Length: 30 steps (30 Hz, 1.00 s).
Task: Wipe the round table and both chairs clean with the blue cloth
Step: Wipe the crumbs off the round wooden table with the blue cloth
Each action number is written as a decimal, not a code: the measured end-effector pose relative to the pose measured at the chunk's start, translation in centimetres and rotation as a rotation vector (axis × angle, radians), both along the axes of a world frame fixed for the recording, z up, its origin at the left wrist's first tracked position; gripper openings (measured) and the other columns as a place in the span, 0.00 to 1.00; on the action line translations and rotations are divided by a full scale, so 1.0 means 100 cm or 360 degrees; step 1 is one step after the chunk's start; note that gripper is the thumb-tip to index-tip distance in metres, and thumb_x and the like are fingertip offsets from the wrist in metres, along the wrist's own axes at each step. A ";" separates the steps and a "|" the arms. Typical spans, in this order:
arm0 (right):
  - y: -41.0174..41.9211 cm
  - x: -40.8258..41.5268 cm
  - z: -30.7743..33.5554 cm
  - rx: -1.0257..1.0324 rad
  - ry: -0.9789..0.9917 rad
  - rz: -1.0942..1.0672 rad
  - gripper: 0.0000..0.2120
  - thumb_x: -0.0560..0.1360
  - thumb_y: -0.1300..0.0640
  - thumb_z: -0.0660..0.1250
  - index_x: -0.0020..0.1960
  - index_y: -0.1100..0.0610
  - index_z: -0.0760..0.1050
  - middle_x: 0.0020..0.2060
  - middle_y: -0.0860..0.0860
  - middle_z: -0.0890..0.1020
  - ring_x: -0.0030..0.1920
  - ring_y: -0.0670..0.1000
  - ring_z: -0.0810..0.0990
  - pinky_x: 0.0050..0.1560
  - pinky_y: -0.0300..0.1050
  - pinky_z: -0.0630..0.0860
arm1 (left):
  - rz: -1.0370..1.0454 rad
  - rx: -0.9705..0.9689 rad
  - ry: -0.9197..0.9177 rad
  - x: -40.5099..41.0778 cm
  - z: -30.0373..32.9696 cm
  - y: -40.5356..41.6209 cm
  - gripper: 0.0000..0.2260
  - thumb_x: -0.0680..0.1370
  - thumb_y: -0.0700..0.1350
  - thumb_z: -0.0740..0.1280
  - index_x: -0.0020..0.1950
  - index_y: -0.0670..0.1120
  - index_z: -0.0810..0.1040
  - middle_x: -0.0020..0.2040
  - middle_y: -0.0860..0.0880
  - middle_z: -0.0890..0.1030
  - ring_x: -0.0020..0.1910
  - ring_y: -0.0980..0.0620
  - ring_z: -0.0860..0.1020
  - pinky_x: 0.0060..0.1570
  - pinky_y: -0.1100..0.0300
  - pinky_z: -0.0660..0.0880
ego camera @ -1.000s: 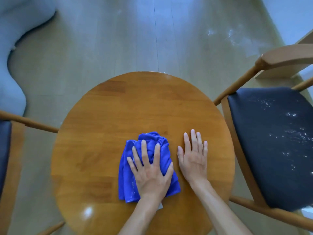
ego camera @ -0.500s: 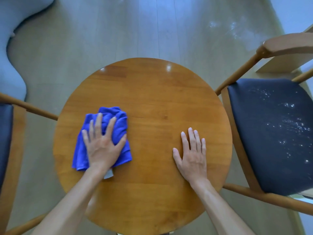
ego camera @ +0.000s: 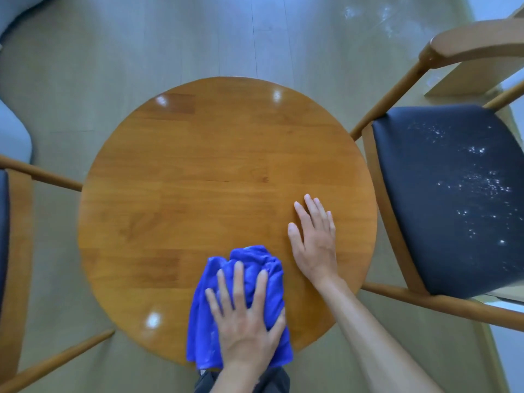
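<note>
Now both hands lie flat: left hand [ego camera: 243,321] on blue cloth [ego camera: 255,268] (bunched), right hand [ego camera: 314,239] on table [ego camera: 198,165].

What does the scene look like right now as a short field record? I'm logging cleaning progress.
left hand: flat, pressing the blue cloth
cloth position: near edge of the round table
right hand: flat on bare tabletop, beside cloth
right chair: dark seat, white specks, not yet wiped
left chair: only its edge in view
</note>
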State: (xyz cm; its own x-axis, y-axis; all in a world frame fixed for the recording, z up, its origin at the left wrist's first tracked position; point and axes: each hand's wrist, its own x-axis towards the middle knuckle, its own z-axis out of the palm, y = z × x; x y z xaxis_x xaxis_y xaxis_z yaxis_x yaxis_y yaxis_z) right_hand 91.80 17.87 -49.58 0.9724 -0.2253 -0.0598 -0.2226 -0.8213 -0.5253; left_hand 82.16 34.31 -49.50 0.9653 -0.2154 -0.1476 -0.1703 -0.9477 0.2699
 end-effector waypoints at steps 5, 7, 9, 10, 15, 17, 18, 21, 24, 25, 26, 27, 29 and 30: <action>-0.020 -0.011 0.021 0.0542 -0.0110 -0.0396 0.23 0.79 0.53 0.52 0.71 0.58 0.68 0.74 0.51 0.64 0.75 0.47 0.59 0.75 0.46 0.56 | 0.0172 -0.0255 0.0176 0.058 0.019 -0.089 0.31 0.73 0.63 0.60 0.75 0.54 0.65 0.78 0.43 0.56 0.77 0.35 0.51 0.72 0.34 0.46; -0.020 -0.016 0.029 0.0546 -0.0146 -0.0515 0.23 0.78 0.53 0.53 0.71 0.57 0.69 0.73 0.49 0.66 0.73 0.45 0.61 0.73 0.45 0.59 | 0.0259 -0.0570 0.0270 0.073 0.025 -0.093 0.29 0.76 0.60 0.59 0.76 0.57 0.60 0.80 0.51 0.49 0.78 0.45 0.42 0.74 0.41 0.38; -0.014 -0.021 0.036 0.0499 -0.0162 -0.0580 0.21 0.78 0.53 0.55 0.70 0.57 0.69 0.70 0.49 0.69 0.70 0.46 0.65 0.72 0.48 0.62 | 0.0371 -0.1008 0.0376 0.080 0.033 -0.072 0.26 0.77 0.56 0.58 0.76 0.57 0.61 0.79 0.57 0.52 0.78 0.55 0.47 0.76 0.50 0.42; -0.010 -0.022 0.038 0.0454 -0.0124 -0.0604 0.21 0.79 0.53 0.57 0.70 0.57 0.69 0.68 0.50 0.70 0.69 0.47 0.67 0.71 0.49 0.64 | 0.0437 -0.1191 0.0391 0.081 0.038 -0.056 0.24 0.78 0.53 0.58 0.75 0.56 0.63 0.77 0.57 0.56 0.77 0.59 0.51 0.76 0.54 0.47; 0.009 -0.028 0.041 0.0179 0.0443 -0.0767 0.29 0.75 0.49 0.65 0.73 0.55 0.63 0.62 0.51 0.73 0.66 0.53 0.68 0.67 0.52 0.61 | 0.0646 -0.1100 0.0262 0.087 0.039 0.023 0.21 0.78 0.36 0.62 0.71 0.48 0.69 0.71 0.51 0.69 0.69 0.53 0.66 0.70 0.50 0.64; 0.011 -0.027 0.044 0.0205 0.0589 -0.0795 0.32 0.73 0.49 0.66 0.74 0.55 0.61 0.62 0.52 0.73 0.67 0.54 0.67 0.67 0.53 0.60 | 0.0662 -0.1025 0.0249 0.090 0.038 0.042 0.21 0.77 0.34 0.63 0.69 0.46 0.71 0.68 0.49 0.71 0.65 0.48 0.70 0.65 0.46 0.68; 0.012 -0.026 0.047 0.0206 0.0650 -0.0799 0.32 0.72 0.49 0.66 0.73 0.55 0.62 0.63 0.52 0.72 0.67 0.54 0.67 0.67 0.53 0.60 | 0.0663 -0.0985 0.0252 0.092 0.039 0.048 0.20 0.77 0.34 0.63 0.68 0.45 0.72 0.67 0.49 0.72 0.63 0.47 0.71 0.64 0.45 0.69; 0.013 -0.023 0.056 0.0193 0.0684 -0.0775 0.25 0.70 0.51 0.67 0.65 0.54 0.68 0.60 0.52 0.73 0.63 0.55 0.68 0.63 0.52 0.64 | 0.0659 -0.0887 0.0281 0.097 0.043 0.062 0.18 0.77 0.36 0.63 0.66 0.46 0.73 0.64 0.49 0.74 0.60 0.48 0.71 0.62 0.51 0.69; 0.019 -0.021 0.067 0.0294 0.0573 -0.0644 0.19 0.69 0.57 0.68 0.59 0.54 0.69 0.56 0.50 0.70 0.57 0.54 0.70 0.56 0.48 0.68 | 0.0555 -0.0820 0.0338 0.103 0.050 0.067 0.17 0.77 0.38 0.64 0.66 0.47 0.73 0.62 0.52 0.74 0.60 0.51 0.70 0.60 0.59 0.66; 0.021 -0.021 0.072 0.0378 0.0541 -0.0607 0.17 0.69 0.59 0.67 0.57 0.53 0.68 0.55 0.49 0.71 0.55 0.53 0.71 0.52 0.47 0.69 | 0.0510 -0.0803 0.0358 0.106 0.053 0.068 0.17 0.77 0.39 0.64 0.66 0.48 0.73 0.62 0.52 0.74 0.61 0.52 0.70 0.60 0.60 0.66; 0.024 -0.020 0.077 0.0452 0.0523 -0.0572 0.16 0.69 0.60 0.66 0.54 0.53 0.68 0.53 0.48 0.72 0.52 0.53 0.73 0.49 0.47 0.70 | 0.0472 -0.0791 0.0373 0.109 0.057 0.068 0.17 0.77 0.39 0.64 0.66 0.48 0.72 0.62 0.53 0.74 0.61 0.52 0.70 0.60 0.61 0.65; 0.026 -0.019 0.082 0.0503 0.0506 -0.0535 0.14 0.69 0.62 0.66 0.52 0.52 0.68 0.50 0.47 0.75 0.49 0.53 0.75 0.46 0.48 0.71 | 0.0433 -0.0787 0.0383 0.112 0.060 0.068 0.17 0.78 0.40 0.64 0.67 0.48 0.72 0.62 0.54 0.74 0.61 0.53 0.70 0.59 0.62 0.65; 0.030 -0.017 0.094 0.0577 0.0454 -0.0461 0.13 0.69 0.63 0.65 0.49 0.50 0.68 0.43 0.46 0.78 0.45 0.51 0.77 0.43 0.49 0.73 | 0.0329 -0.0814 0.0389 0.118 0.069 0.067 0.17 0.77 0.40 0.64 0.67 0.49 0.72 0.60 0.55 0.74 0.61 0.53 0.70 0.57 0.64 0.65; 0.032 -0.015 0.100 0.0607 0.0422 -0.0414 0.12 0.69 0.63 0.65 0.48 0.49 0.68 0.42 0.44 0.78 0.44 0.50 0.77 0.42 0.48 0.74 | 0.0273 -0.0840 0.0381 0.122 0.075 0.066 0.18 0.77 0.40 0.65 0.67 0.49 0.72 0.58 0.57 0.74 0.61 0.53 0.70 0.57 0.64 0.65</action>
